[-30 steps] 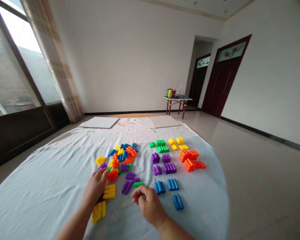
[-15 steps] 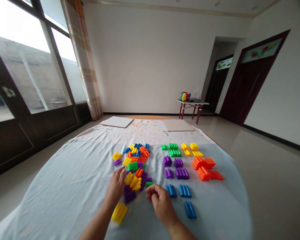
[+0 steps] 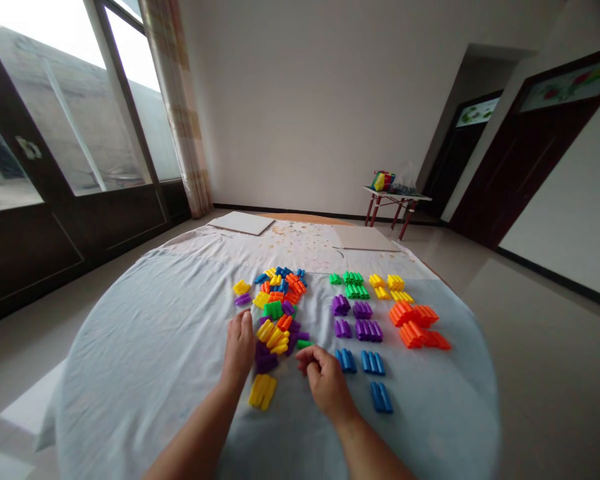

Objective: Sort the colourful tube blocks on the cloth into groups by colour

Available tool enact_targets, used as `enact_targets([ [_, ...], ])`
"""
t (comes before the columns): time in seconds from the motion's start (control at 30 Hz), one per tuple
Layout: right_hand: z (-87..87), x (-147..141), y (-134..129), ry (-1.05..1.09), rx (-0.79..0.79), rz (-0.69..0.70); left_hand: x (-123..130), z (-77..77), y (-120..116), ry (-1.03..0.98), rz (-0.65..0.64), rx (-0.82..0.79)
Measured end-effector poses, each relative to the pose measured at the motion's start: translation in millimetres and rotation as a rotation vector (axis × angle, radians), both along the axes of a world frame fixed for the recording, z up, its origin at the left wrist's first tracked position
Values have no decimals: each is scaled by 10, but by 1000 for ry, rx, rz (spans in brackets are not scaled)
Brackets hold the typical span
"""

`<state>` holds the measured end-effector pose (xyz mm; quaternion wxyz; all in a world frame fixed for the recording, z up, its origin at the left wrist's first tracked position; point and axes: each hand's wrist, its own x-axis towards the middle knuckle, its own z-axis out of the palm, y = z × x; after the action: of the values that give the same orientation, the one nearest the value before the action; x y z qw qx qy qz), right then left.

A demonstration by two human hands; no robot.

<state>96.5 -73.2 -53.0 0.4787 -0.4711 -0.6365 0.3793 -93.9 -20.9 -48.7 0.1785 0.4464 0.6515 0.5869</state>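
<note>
My left hand (image 3: 240,343) rests at the left side of a mixed pile of coloured plastic pieces, its fingers stretched out and holding nothing I can see. My right hand (image 3: 324,379) is at the pile's right side, with loosely bent fingers and nothing visible in them. Just beyond its fingertips lies a green piece (image 3: 304,344). Between the hands are yellow ribbed pieces (image 3: 274,335) and a dark purple piece (image 3: 266,363). Nearer me, a yellow piece (image 3: 263,391) lies apart from the pile. Blue ribbed pieces (image 3: 373,363) lie to the right of my right hand.
Beyond the blue ones stand groups of purple (image 3: 369,330), orange (image 3: 414,325), green (image 3: 356,291) and yellow pieces (image 3: 395,283). Two flat boards (image 3: 243,223) lie at the far edge of the cloth-covered round table (image 3: 145,333). A small side table (image 3: 397,195) stands behind.
The view has tilted down, so the table things sit higher in the picture. The near yellow piece has shifted right and turned slightly. Both hands stay beside the pile.
</note>
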Motion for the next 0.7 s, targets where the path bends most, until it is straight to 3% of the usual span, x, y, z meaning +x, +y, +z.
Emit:
enact_targets([
  [0.2,-60,15,2,-49,110,-17,-348,14,33,-81,6,-17],
  [0.47,128,-92,58,-297,328,-16,-401,-31,2,-182,-21,13],
  [0.7,198,-283,183,-469,250,54,-396,14,-20,-233,-37,35],
])
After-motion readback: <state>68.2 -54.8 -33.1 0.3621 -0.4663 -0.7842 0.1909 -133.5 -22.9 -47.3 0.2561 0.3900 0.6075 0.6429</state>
